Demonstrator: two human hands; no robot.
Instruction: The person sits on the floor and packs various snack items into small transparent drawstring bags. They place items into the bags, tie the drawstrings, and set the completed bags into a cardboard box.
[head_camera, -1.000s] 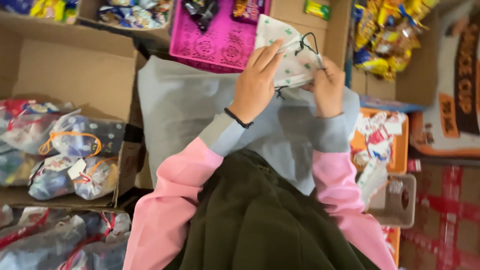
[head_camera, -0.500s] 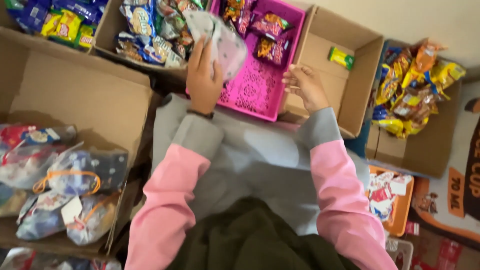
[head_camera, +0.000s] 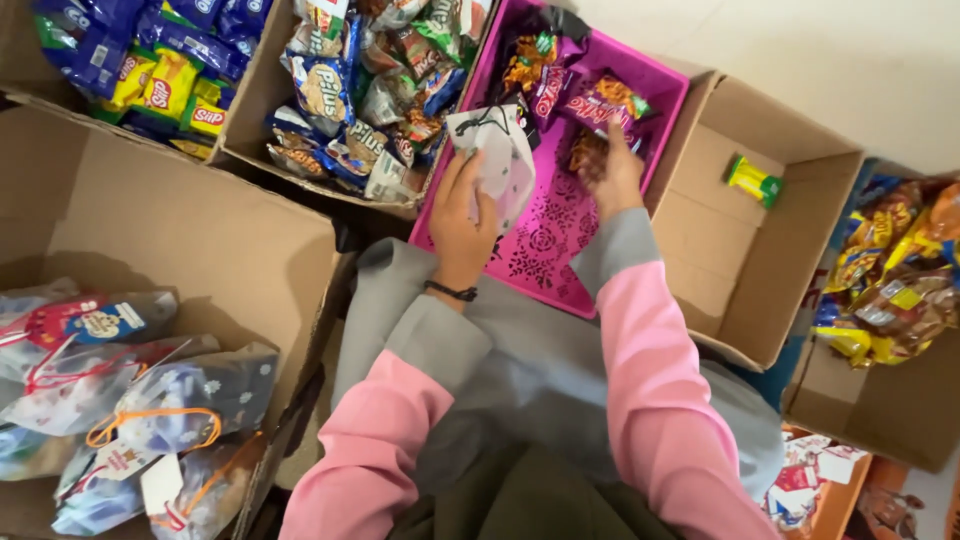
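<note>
Over the pink basket, left hand grips a white pouch; right hand fingers pinch snack packets.

You wear a top with pink sleeves, loose and softly creased from shoulder to forearm. Each one ends in a wide grey cuff of smoother cloth that reaches your wrist. A thin black band circles the wrist of your left hand. Your right hand is bare of rings or bands. Over your lap lies grey cloth above a dark olive-green garment.
</note>
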